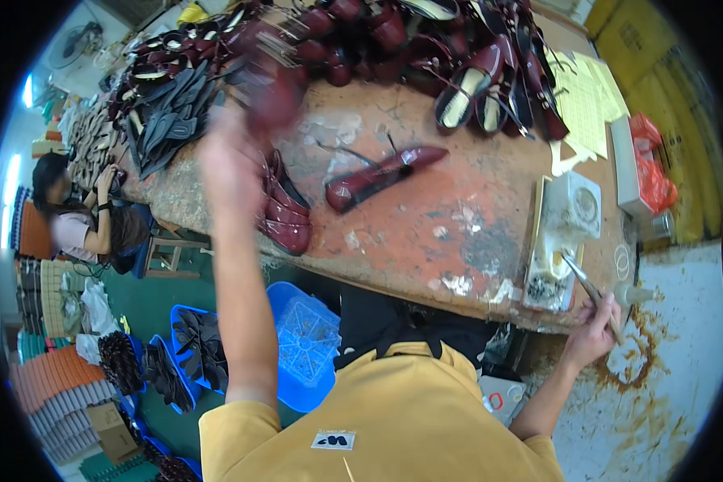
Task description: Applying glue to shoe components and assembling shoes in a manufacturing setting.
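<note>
My left hand [231, 157] is raised over the worn workbench [426, 233] and grips a dark red shoe upper [271, 95], which is blurred by motion. Just below that hand lies a small stack of dark red shoe uppers [285, 213] at the bench's near edge. A single dark red flat shoe [377, 175] lies in the middle of the bench. My right hand [594, 329] holds a thin brush [585, 279] whose tip rests in a white glue tray [556, 249] at the bench's right end.
A big heap of dark red shoes [426, 48] covers the far side of the bench, with black insoles [169, 120] to the left. Yellow paper patterns [586, 100] lie at far right. Blue baskets [305, 345] stand on the floor. Another person [88, 221] sits at left.
</note>
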A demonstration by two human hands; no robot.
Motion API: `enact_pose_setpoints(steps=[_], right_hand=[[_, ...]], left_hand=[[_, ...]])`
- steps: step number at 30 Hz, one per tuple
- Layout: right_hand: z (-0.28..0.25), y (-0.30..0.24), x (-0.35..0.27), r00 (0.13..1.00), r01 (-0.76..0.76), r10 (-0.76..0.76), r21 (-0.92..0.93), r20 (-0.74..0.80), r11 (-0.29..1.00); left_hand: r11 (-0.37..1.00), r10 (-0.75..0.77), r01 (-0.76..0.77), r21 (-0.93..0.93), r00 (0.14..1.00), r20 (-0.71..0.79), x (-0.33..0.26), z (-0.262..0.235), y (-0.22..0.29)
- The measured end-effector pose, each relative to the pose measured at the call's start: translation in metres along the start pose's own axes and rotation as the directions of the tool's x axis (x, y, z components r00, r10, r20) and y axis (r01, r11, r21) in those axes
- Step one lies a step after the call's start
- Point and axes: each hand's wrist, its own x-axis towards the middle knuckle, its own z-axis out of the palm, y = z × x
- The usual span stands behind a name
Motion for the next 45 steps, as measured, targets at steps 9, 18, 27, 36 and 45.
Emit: enact_pose_setpoints(steps=[9, 18, 27, 36, 45], right_hand=[[-0.013, 0.018, 0.000, 0.992, -0.049, 0.058, -0.081, 0.116, 0.995], [-0.016, 0.041, 0.032, 0.955, 0.156, -0.055, -0.337, 0.292, 0.928], [0.009, 0.024, 0.060, 0.948, 0.121, -0.004, -0.349, 0.318, 0.929], [-0.028, 0.036, 0.076, 0.955, -0.290, 0.296, -0.166, 0.013, 0.943], [0.111, -0.002, -0.059, 0.740, -0.156, 0.132, -0.023, 0.660, 0.988]], left_hand=[[-0.125, -0.139, -0.499, 0.858, 0.865, 0.483, 0.032, 0.019, -0.151], [0.646, -0.418, -0.127, 0.753, 0.767, 0.488, -0.089, 0.014, -0.176], [0.742, -0.361, 0.155, 0.652, 0.912, 0.193, -0.152, 0.032, -0.210], [0.804, -0.548, 0.477, 0.356, 0.826, 0.132, -0.164, 0.033, -0.204], [0.804, -0.549, 0.465, 0.369, 0.820, 0.162, -0.167, 0.033, -0.208]])
